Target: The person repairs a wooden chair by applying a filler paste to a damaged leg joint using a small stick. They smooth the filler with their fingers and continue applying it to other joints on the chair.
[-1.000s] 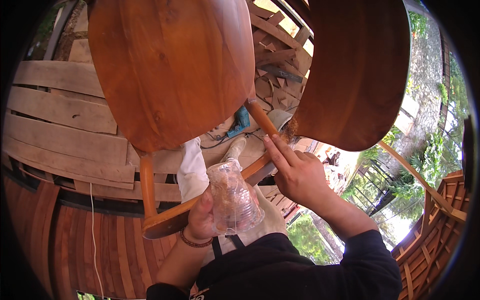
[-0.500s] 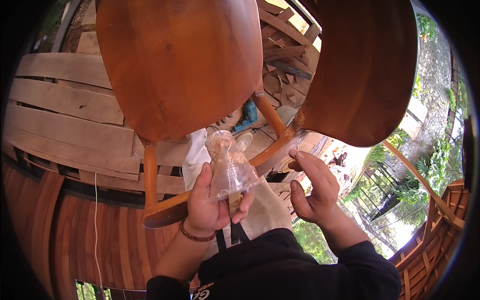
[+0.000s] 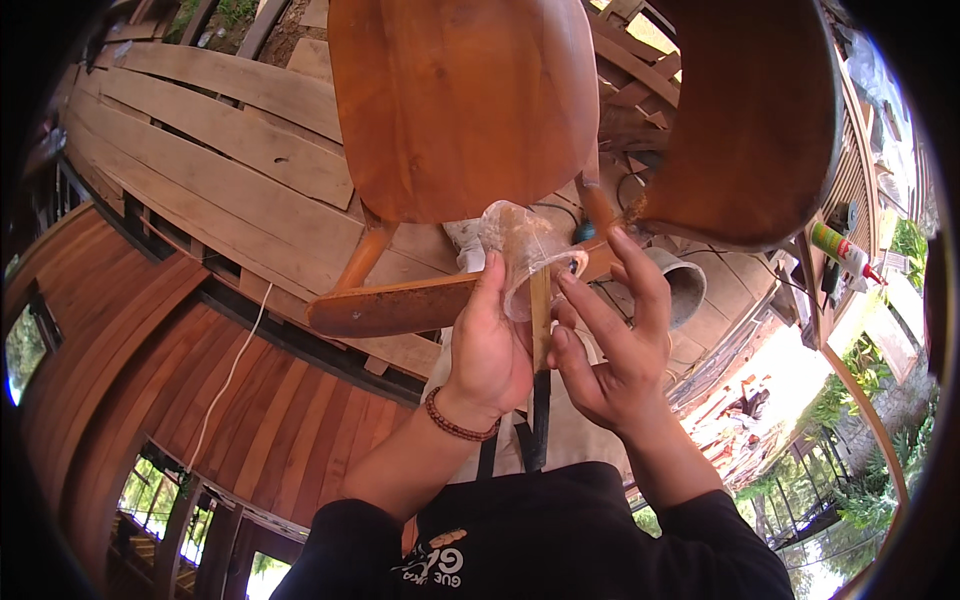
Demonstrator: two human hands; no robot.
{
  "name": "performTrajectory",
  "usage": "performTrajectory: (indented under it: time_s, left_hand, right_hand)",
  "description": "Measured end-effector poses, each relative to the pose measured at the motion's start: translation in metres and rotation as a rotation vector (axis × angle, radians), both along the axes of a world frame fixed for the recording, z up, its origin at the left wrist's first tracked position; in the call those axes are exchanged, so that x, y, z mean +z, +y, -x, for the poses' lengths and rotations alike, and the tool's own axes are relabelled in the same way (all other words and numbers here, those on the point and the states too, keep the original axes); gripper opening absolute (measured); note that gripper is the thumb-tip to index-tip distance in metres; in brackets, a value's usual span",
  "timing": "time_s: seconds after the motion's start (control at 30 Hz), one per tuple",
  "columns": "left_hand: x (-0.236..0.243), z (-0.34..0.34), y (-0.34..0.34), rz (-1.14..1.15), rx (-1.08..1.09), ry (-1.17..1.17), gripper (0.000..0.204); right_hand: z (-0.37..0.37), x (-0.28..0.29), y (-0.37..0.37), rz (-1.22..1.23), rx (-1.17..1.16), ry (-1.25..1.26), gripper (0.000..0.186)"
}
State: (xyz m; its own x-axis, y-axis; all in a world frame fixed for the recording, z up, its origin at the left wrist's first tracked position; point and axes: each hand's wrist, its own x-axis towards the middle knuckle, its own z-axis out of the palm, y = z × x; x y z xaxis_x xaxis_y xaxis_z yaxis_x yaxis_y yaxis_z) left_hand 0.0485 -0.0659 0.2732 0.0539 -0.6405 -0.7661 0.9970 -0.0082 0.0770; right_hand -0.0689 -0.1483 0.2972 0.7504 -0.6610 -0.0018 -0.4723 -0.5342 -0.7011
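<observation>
A clear plastic cup point(image 3: 522, 262), which looks like a cut-off bottle end, is smeared inside with brownish stuff. My left hand point(image 3: 487, 350) is closed around its side, keeping it tilted with the mouth toward me. Out of the mouth sticks a flat strip point(image 3: 540, 322) with a dark lower end, perhaps a scraper or stick. My right hand point(image 3: 618, 350) is at the cup's rim, fingers apart and bent, the thumb tip beside the strip; whether it touches the strip I cannot tell. Just beyond stands a brown wooden chair point(image 3: 465, 110), its curved rail point(image 3: 390, 308) passing behind my left hand.
Another broad curved wooden panel point(image 3: 755, 130) rises at right, with brown dust at its lower corner. A grey bucket point(image 3: 683, 290) and a green-and-white glue bottle point(image 3: 843, 250) are at right. Loose planks point(image 3: 215, 190) lie at left, beside reddish decking point(image 3: 240, 400) with a white cord point(image 3: 235, 375).
My right hand has come in from the right to the cup's rim. The cup has moved up and right with my left hand. The view has turned, bringing the bucket and glue bottle into sight.
</observation>
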Motion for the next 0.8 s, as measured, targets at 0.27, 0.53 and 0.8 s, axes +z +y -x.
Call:
performTrajectory:
  time_s: [0.27, 0.53, 0.8]
  left_hand:
    - [0.005, 0.041, 0.011, 0.066, 0.181, -0.146, 0.049]
    - [0.009, 0.054, 0.017, 0.037, 0.259, -0.231, 0.052]
    - [-0.003, 0.053, 0.023, 0.098, 0.351, -0.103, 0.051]
  right_hand:
    - [0.050, 0.012, 0.035, -0.236, -0.134, -0.136, 0.074]
    - [0.094, 0.018, 0.080, -0.681, -0.297, -0.114, 0.068]
    - [0.094, 0.037, 0.075, -1.477, -0.414, -0.291, 0.067]
